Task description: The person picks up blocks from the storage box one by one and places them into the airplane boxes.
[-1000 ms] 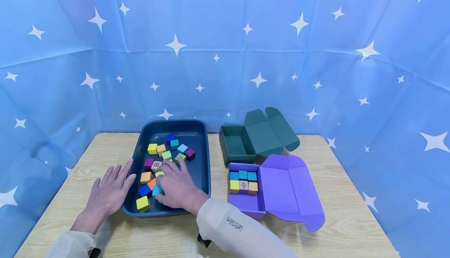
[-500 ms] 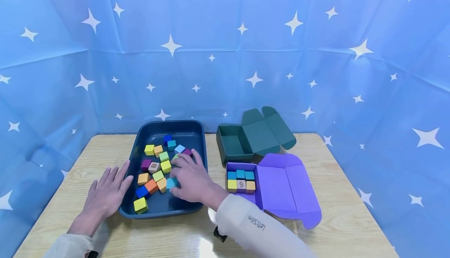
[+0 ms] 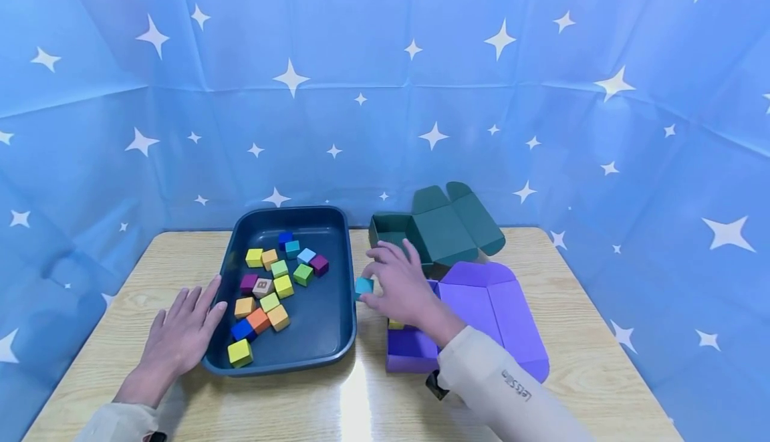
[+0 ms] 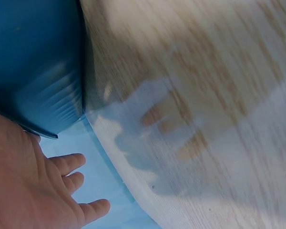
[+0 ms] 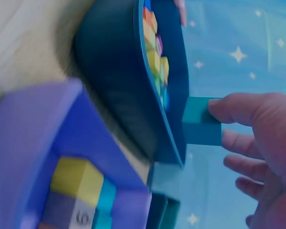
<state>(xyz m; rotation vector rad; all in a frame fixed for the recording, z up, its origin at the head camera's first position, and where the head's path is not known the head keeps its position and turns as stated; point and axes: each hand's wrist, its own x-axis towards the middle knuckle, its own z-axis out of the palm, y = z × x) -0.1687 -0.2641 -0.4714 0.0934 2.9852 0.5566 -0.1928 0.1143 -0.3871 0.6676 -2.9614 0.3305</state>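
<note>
Between thumb and fingers my right hand (image 3: 400, 285) pinches a teal cube (image 3: 363, 286), held in the air just past the tray's right rim. The right wrist view shows the same teal cube (image 5: 201, 121) gripped near its edge. Below and to the right is the open purple box (image 3: 412, 362); my hand hides most of its cubes in the head view, while a yellow cube (image 5: 76, 176), a cube marked 6 and teal ones show in the wrist view. My left hand (image 3: 180, 335) rests with straight fingers against the left side of the dark blue tray (image 3: 325, 355).
Several coloured cubes lie scattered in the tray, among them a wooden cube with a B (image 3: 262, 287) and an orange cube (image 3: 259, 320). An open dark green box (image 3: 445, 235) stands behind the purple box. Starry blue cloth (image 3: 385, 94) surrounds the wooden table (image 3: 301, 408).
My right hand has lifted the teal cube out of the tray and carried it right, towards the purple box. My left hand stays at the tray's side.
</note>
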